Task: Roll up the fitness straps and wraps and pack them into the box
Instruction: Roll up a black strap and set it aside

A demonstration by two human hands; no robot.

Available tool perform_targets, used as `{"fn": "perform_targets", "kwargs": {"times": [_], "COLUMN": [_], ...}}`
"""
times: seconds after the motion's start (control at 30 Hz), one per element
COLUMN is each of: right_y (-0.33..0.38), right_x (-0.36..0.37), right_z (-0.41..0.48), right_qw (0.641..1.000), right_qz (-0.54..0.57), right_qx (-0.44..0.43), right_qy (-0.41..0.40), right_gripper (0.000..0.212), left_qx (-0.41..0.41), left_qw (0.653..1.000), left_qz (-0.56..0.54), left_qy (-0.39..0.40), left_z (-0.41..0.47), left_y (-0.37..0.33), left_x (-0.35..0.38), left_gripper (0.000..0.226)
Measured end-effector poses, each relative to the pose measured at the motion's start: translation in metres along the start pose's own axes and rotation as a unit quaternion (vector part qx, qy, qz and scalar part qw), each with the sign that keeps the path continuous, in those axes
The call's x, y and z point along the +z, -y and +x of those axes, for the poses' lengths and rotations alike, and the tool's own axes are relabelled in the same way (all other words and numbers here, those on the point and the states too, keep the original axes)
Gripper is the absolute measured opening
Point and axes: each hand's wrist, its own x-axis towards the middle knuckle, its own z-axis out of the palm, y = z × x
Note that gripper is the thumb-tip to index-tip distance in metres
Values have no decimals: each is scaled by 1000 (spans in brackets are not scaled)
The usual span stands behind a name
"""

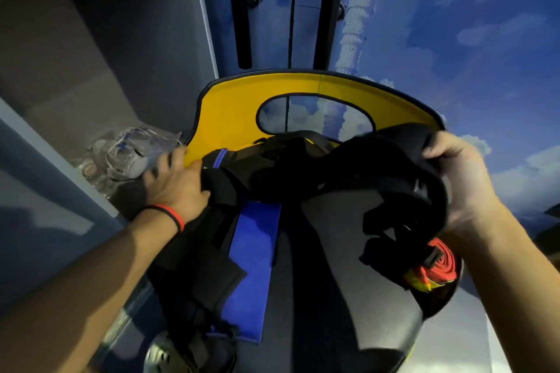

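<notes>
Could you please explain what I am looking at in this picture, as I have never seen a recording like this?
There is no machine here: a person wears a wide-angle camera on the head, so the one picture looks down at their own two hands. The right hand grips a tangled bundle of black straps; the left hand, blurred, touches its other end. Below lie a flat blue strap and a red rolled strap, on a dark seat with a yellow back panel. A plastic bag sits in the shelf on the left.
</notes>
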Motion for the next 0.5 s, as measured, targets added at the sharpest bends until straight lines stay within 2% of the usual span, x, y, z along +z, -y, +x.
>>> {"fn": "perform_targets", "kwargs": {"times": [0.03, 0.07, 0.1, 0.13, 0.17, 0.23, 0.3, 0.37, 0.43, 0.5], "right_y": [-7, -15, -25, -36, -45, -61, -67, -66, -61, -57], "right_x": [-4, -8, -8, -5, -1, 6, 9, 4, -1, -4], "right_z": [3, 7, 10, 13, 15, 16, 13, 9, 2, -8], "right_qw": [998, 992, 986, 979, 973, 961, 952, 951, 951, 942], "right_qz": [-55, -102, -143, -181, -214, -265, -293, -301, -303, -324], "right_qx": [40, 66, 77, 77, 75, 81, 81, 61, 35, 20], "right_qy": [-8, -20, -33, -46, -48, -19, 18, 38, 57, 90], "right_gripper": [60, 60, 57, 51, 44, 35, 23, 29, 33, 29], "left_qx": [55, 117, 178, 236, 296, 387, 410, 390, 368, 370], "left_qw": [997, 988, 970, 937, 897, 852, 822, 769, 726, 722], "left_qz": [-8, -61, -153, -257, -316, -316, -352, -443, -476, -421], "left_qy": [-56, -82, -61, 8, 87, 154, 179, 245, 331, 406], "left_z": [-4, -9, -15, -22, -31, -48, -59, -61, -49, -31], "left_y": [-13, -28, -45, -62, -81, -114, -133, -141, -145, -148], "left_x": [-9, -18, -27, -33, -40, -40, -34, -34, -32, -31], "left_gripper": [50, 53, 64, 82, 102, 126, 128, 121, 112, 108]}}
